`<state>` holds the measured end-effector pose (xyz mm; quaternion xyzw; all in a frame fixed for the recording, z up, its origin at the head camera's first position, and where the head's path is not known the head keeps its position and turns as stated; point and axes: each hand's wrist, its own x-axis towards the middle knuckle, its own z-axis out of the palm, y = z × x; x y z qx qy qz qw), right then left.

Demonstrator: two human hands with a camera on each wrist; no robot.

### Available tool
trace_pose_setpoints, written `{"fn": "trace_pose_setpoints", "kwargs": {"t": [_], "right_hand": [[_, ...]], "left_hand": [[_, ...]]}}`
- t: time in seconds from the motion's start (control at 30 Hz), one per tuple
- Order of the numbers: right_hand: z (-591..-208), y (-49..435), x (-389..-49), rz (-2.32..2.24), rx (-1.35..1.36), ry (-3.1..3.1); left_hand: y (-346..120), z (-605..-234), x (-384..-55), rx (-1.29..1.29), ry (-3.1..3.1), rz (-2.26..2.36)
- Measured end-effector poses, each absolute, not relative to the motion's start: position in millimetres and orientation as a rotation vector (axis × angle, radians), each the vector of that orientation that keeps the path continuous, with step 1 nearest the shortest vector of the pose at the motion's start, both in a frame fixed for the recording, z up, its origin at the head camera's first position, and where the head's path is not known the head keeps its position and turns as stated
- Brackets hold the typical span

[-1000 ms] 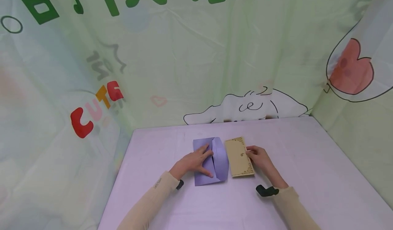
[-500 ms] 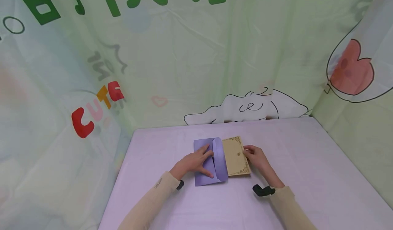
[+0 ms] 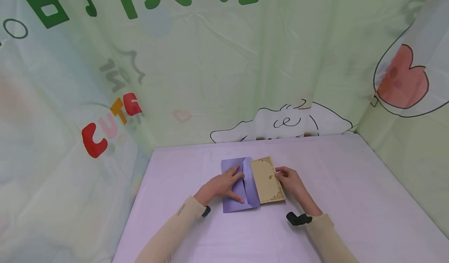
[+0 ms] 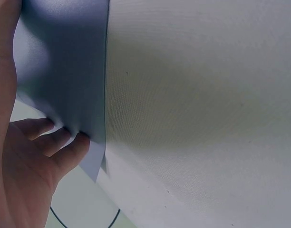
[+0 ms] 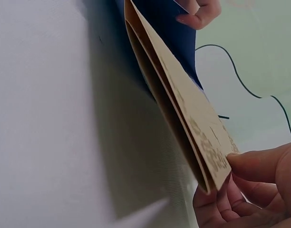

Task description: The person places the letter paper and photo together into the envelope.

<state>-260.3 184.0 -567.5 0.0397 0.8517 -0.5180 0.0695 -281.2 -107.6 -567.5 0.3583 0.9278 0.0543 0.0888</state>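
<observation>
A purple envelope [image 3: 229,206] lies on the table with its flap [image 3: 250,189] folded out to the right. My left hand [image 3: 218,186] rests on the envelope with fingers spread; in the left wrist view its fingertips [image 4: 79,147] touch the envelope's surface. A tan folded card [image 3: 267,182] with brown ornamental corners overlaps the flap, slightly tilted. My right hand [image 3: 290,181] pinches the card's right edge, thumb on top and fingers beneath. From the right wrist, the card [image 5: 183,109] shows its folded layers, and its far end meets the envelope [image 5: 160,23].
A light purple cloth covers the table [image 3: 189,232]. Printed fabric curtains [image 3: 224,68] stand behind and at both sides, close to the table's edges. Black straps [image 3: 298,219] sit at both wrists, below beige sleeves.
The right hand has carried the card leftward, from beside the envelope to over its flap. The left hand and the envelope have stayed in place.
</observation>
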Motion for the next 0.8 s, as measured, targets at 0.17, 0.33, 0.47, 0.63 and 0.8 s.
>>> {"fn": "trace_pose_setpoints", "kwargs": {"t": [0.17,0.33,0.47,0.63,0.8], "right_hand": [[-566.3,181.3,-263.3,-1.549,0.142,2.563],[-563.0,176.2,-265.3,-1.573,0.119,2.558],[-562.2,171.1,-265.6,-1.577,0.111,2.555],[-564.0,164.6,-266.3,-1.563,0.091,2.571],[-566.0,158.4,-267.0,-1.573,0.076,2.56]], "left_hand": [[-107.5,-568.7,-281.1,1.075,2.757,0.156],[-107.1,-566.4,-279.9,1.075,2.753,0.157],[-107.2,-566.5,-280.5,1.079,2.763,0.148],[-107.1,-565.6,-280.1,1.078,2.771,0.149],[-107.1,-565.6,-279.6,1.075,2.767,0.15]]}}
